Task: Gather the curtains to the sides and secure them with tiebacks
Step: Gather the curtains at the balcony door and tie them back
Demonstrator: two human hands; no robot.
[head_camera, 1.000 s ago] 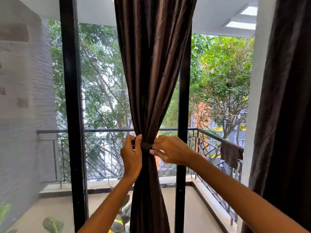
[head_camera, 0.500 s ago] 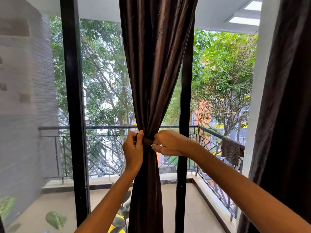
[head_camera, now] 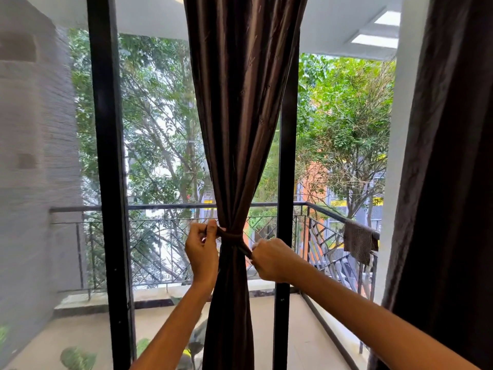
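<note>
A glossy dark brown curtain, matching brown tieback, black window frames, grey checked cloth.

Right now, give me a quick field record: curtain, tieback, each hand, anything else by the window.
curtain: middle curtain gathered into a bunch, cinched at rail height
tieback: tieback wrapped around the bunch, ends pulled outward
left hand: left hand pinches the tieback's left end
right hand: right hand grips the right end, pulling down and right
second curtain: right curtain hangs loose, no tieback seen
railing: cloth draped over the balcony rail
</note>
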